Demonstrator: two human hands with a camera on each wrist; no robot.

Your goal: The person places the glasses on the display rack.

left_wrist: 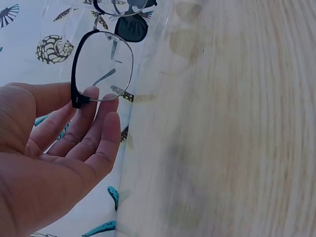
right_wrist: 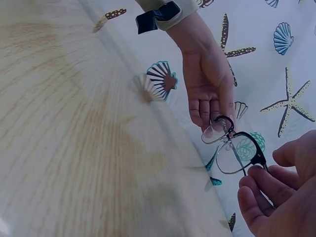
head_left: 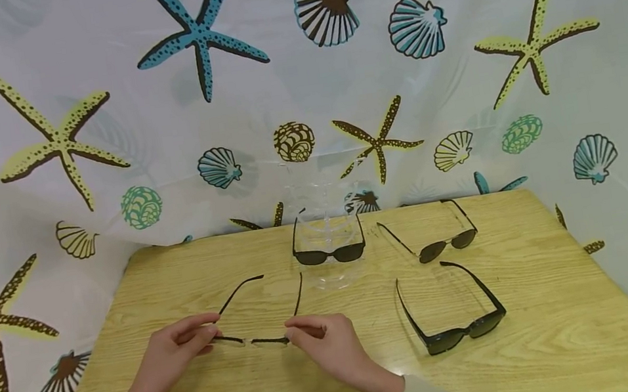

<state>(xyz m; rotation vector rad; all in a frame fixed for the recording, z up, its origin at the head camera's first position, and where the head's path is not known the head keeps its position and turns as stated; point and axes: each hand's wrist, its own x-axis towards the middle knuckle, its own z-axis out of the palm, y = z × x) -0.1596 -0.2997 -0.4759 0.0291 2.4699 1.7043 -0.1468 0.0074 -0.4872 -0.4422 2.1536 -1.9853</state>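
Both hands hold a pair of clear-lensed eyeglasses (head_left: 269, 341) with black browlines and thin metal lower rims. In the head view the temples are unfolded and point away toward the back. My left hand (head_left: 175, 354) pinches the left hinge corner between thumb and fingers. At the opposite corner, my right hand (head_left: 330, 347) grips the frame the same way. The left wrist view shows one clear lens (left_wrist: 103, 66) beside the left fingers. From the right wrist, the black end piece (right_wrist: 257, 158) appears between thumb and fingertips.
A clear display stand (head_left: 335, 280) holds or surrounds dark sunglasses (head_left: 330, 255) at the back. To the right lie thin-framed sunglasses (head_left: 441, 248) and thick black sunglasses (head_left: 466, 333), temples unfolded. The wooden table (head_left: 569, 321) meets a curtain (head_left: 256, 117) printed with shells and starfish.
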